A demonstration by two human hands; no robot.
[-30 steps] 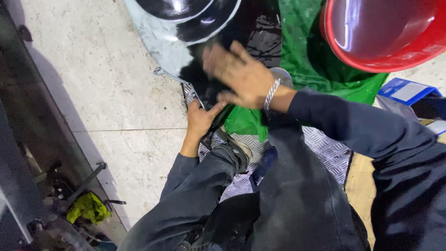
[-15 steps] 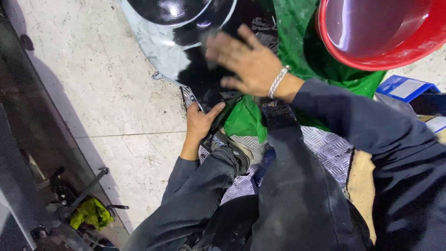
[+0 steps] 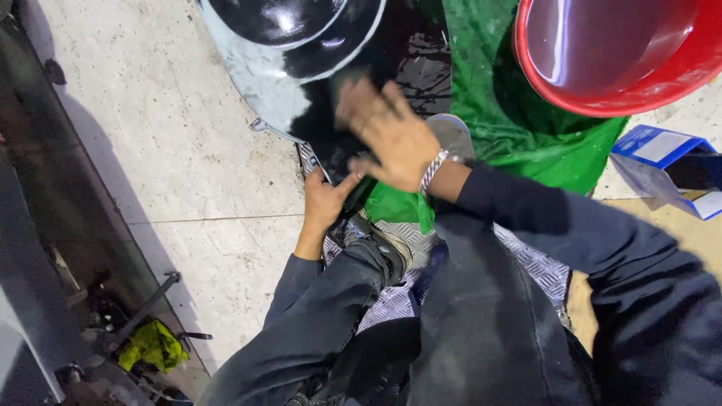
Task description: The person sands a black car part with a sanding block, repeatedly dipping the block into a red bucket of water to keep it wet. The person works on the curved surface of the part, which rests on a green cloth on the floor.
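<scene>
Legs: dark trousers and a shoe lie nearest, resting on a ribbed metal plate
Left hand: closed on the lower edge of the glossy black panel, thumb up; it has kept this grip over the last second, so the panel is steadied throughout
Right hand: open, fingers spread and blurred, palm down on the panel's surface; it has slid left and slightly down since half a second ago, which reads as a rubbing stroke under way. Whether a cloth lies under the palm cannot be told
Right arm: dark sleeve reaches in from the right, a metal bracelet at the wrist
Beyond: green cloth under the panel, red basin at far right, blue box beside it, pale stone floor
</scene>
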